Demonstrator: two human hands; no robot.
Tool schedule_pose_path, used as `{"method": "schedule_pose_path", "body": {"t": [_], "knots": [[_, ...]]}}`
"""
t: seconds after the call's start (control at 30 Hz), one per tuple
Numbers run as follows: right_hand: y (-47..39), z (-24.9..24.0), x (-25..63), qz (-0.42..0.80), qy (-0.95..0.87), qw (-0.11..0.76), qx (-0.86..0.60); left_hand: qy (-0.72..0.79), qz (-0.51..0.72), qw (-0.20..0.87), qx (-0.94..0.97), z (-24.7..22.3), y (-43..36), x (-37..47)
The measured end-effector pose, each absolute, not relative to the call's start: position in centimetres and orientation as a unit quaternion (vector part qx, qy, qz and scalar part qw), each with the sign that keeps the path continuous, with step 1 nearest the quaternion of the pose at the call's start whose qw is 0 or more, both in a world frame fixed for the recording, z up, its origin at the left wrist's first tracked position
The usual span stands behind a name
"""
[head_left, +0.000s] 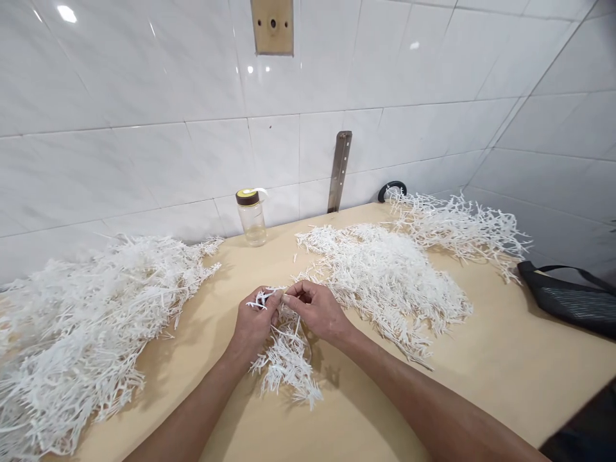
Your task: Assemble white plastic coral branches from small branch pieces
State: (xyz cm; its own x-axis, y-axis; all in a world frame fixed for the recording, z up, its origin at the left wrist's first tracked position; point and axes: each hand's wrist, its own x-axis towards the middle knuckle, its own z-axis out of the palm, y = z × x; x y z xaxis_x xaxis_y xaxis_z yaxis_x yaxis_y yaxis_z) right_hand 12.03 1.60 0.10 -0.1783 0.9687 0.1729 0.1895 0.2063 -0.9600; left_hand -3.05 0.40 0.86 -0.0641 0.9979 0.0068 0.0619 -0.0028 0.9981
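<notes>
My left hand [257, 321] is closed on a white branched plastic piece [258, 299], with its prongs sticking out past the fingers. Touching it at the fingertips, my right hand [315, 310] pinches something too small to make out. Beneath both hands a small cluster of white branched pieces [289, 362] hangs or lies over the tan table [356, 417]; whether it joins the held piece is unclear. A large heap of similar white pieces [91, 321] lies to the left, and another heap [389, 269] to the right of my hands.
A clear bottle with a brown and yellow lid [252, 218] stands near the wall. A metal strip [340, 172] leans there. Longer white strands [462, 224] lie at the back right beside a black ring [391, 190]. A black bag [568, 295] rests at the right edge.
</notes>
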Motion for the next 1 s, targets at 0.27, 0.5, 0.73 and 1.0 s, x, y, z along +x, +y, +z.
{"method": "schedule_pose_path", "body": {"t": [0.27, 0.5, 0.73, 1.0], "knots": [[1.6, -0.2, 11.9, 0.458, -0.619, 0.460, -0.443, 0.532, 0.501, 0.465, 0.499, 0.8, 0.2, -2.9], [1.5, -0.1, 12.0, 0.467, -0.615, 0.458, -0.441, 0.523, 0.516, 0.465, 0.495, 0.1, 0.4, -3.1], [1.6, -0.5, 12.0, 0.454, -0.625, 0.450, -0.448, 0.514, 0.525, 0.469, 0.490, 0.2, 0.4, -3.1], [1.6, -0.3, 12.1, 0.404, -0.640, 0.434, -0.488, 0.515, 0.511, 0.417, 0.548, 1.2, -0.1, -3.1]]}}
